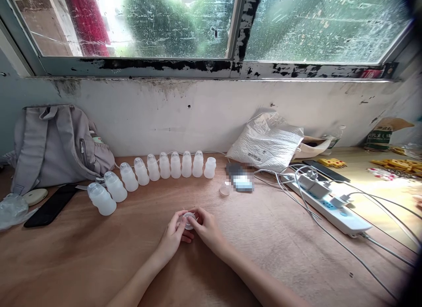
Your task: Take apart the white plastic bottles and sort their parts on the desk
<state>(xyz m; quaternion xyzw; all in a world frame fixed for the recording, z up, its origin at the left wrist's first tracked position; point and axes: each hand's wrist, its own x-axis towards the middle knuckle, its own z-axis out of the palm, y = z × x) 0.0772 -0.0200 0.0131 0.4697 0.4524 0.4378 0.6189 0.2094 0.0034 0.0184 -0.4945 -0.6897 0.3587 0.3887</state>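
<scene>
My left hand [174, 234] and my right hand [205, 225] meet above the front middle of the table. Both are closed around a small, round, translucent bottle collar [189, 220], thumbs on its upper face. Its underside is hidden by my fingers. Beyond my hands, several frosted baby bottles stand in a curved row, most with clear domed caps, such as the bottle [101, 199] at the left end. At the right end, a bottle [210, 168] shows an uncovered neck. A clear cap [224, 190] lies on the table to the right of that bottle.
A grey backpack [56, 144] and a black phone [51, 206] are at the left. Behind on the right lies a silvery padded bag [265, 142]. A white power strip [332, 208] with plugs and loose cables crosses the right side. The wooden table [280, 236] extends below a window.
</scene>
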